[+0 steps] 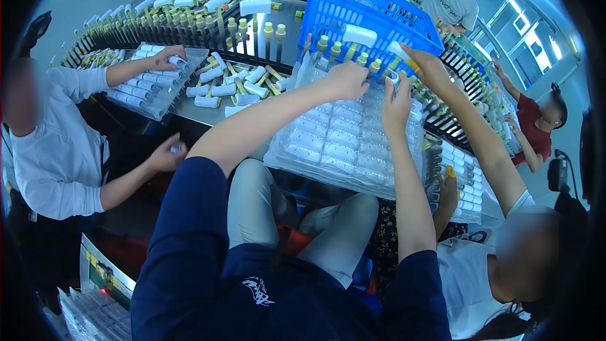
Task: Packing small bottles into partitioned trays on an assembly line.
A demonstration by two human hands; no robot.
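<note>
Above the clear plastic blister tray (341,136), both my hands are raised close together. My left hand (349,81) is closed, its fingers curled inward; whatever it may hold is hidden. A small white tube (393,77) sits between the thumb and fingers of my right hand (396,104). The tray lies tilted toward me, with rows of moulded hollows. Just beyond my hands stand several yellow-green capped posts (362,59) and a white bottle-like piece (360,35).
Behind the tray stands a blue crate (379,16) of clear parts. Loose white-and-green pieces (233,82) lie on the table at left. A co-worker's hand (432,69) at right holds a white-and-yellow piece near mine. Another co-worker's hand (169,58) works over a tray at left.
</note>
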